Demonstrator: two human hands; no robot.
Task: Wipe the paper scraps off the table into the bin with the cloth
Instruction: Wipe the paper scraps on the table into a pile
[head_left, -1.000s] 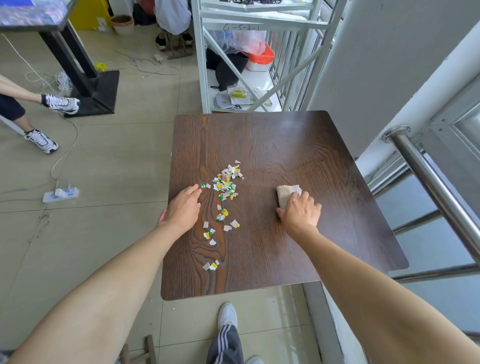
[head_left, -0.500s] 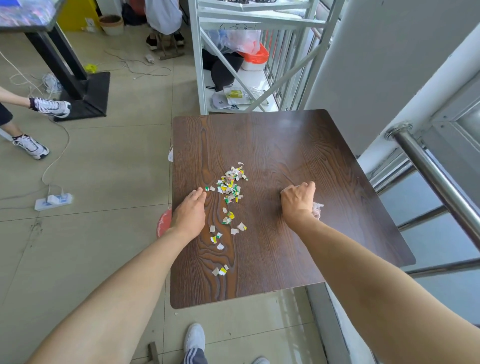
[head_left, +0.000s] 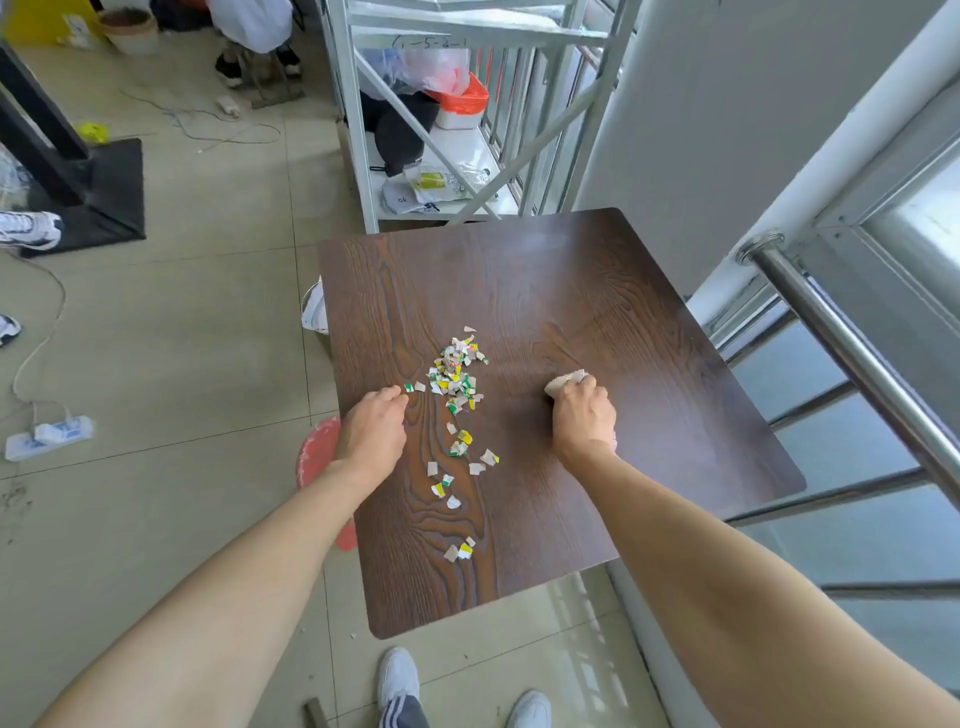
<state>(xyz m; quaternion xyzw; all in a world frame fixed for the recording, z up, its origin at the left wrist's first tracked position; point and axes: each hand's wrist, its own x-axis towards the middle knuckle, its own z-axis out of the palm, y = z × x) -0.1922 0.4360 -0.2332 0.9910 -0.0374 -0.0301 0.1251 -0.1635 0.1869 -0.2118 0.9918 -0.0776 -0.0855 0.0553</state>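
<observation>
A dark wood table (head_left: 597, 312) carries a loose pile of small white, green and yellow paper scraps (head_left: 454, 376), with a thin trail of scraps (head_left: 457, 551) running toward the near edge. My right hand (head_left: 582, 421) is shut on a bunched beige cloth (head_left: 563, 383), pressed to the table right of the pile. My left hand (head_left: 374, 428) lies palm down by the table's left edge, fingertips almost touching the leftmost scraps, and it holds nothing. A white-lined bin rim (head_left: 314, 312) shows just past the left edge.
A round red object (head_left: 317, 460) sits on the floor under the left edge, partly hidden by my left wrist. A white metal rack (head_left: 358, 156) stands behind the table. A steel railing (head_left: 857, 358) runs along the right. A power strip (head_left: 49, 434) lies on the floor at left.
My right hand has closed around the cloth, which lay flat under my fingers a second ago and now sticks out bunched at the front. My left hand has barely moved.
</observation>
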